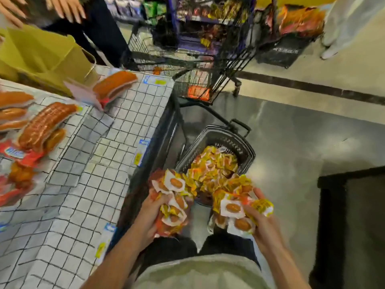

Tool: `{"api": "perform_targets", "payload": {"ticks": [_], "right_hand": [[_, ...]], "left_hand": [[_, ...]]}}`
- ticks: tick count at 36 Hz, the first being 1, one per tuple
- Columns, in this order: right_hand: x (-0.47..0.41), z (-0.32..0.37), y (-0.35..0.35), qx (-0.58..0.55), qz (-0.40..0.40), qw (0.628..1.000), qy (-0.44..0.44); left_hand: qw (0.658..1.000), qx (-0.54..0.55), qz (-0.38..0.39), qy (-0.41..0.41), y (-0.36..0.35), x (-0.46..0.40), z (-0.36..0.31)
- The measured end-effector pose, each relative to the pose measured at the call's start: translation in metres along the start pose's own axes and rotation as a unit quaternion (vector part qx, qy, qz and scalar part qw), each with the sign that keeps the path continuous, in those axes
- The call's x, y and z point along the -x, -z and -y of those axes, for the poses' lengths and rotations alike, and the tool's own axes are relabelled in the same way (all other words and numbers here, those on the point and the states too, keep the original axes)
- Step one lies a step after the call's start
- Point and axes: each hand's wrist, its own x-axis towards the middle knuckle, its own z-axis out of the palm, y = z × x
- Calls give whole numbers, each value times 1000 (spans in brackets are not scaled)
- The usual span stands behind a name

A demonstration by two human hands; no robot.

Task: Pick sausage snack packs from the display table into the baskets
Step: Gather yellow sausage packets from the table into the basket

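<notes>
**Two fistfuls of slippery packs, basket just ahead**

My left hand (153, 211) is curled tight round a bunch of small yellow-and-white plastic sausage snack packs (174, 197); my right hand (260, 222) is clamped on a second bunch of them (233, 207), thumb pressed over the top. Both bunches hang in the air beside the display table's near right edge, over my knees.

I judge these packs light, soft and crinkly. The film looks glossy, so a loose one could slide out of the bundle. Holding them bunched with fingers wrapped round the middle seems safest; pinching one corner would let the rest fan and drop.

Just beyond my hands stands the black slatted plastic shopping basket (248, 152) on the floor, already heaped with the same packs (214, 165). Farther off, a dark wire shopping trolley (208, 65) holds mixed packets. On the checked white-clothed display table (87, 178), larger orange sausage packs (44, 125) lie toward its far left.
</notes>
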Motion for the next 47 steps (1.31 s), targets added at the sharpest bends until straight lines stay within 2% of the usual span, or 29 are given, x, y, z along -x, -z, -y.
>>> {"api": "perform_targets", "payload": {"ticks": [4, 10, 16, 22, 26, 31, 34, 37, 42, 47], "right_hand": [[-53, 17, 10, 8, -26, 1000, -14], [-132, 7, 19, 19, -56, 997, -39], [-206, -37, 26, 39, -82, 994, -69], [-297, -115, 26, 43, -166, 982, -81], [-360, -155, 21, 35, -208, 971, -112], [-430, -182, 14, 24, -211, 973, -87], [-471, -194, 14, -16, -225, 972, -66], [-506, -205, 18, -57, -231, 969, -65], [-550, -233, 27, -127, -269, 953, -48], [-563, -277, 30, -31, -298, 947, -112]], "left_hand": [[998, -42, -38, 5, -36, -47, -4], [993, -98, -50, 52, -68, -122, 6], [987, -119, -63, 87, -70, -226, 37], [979, -157, -60, 118, -52, -354, 77], [975, -183, -36, 121, -48, -433, 96], [969, -229, -35, 91, -68, -523, 106], [972, -217, -22, 83, -90, -565, 106], [971, -213, 12, 111, -108, -598, 108], [969, -213, 31, 121, -109, -648, 129], [950, -303, -12, 67, -87, -669, 158]]}}
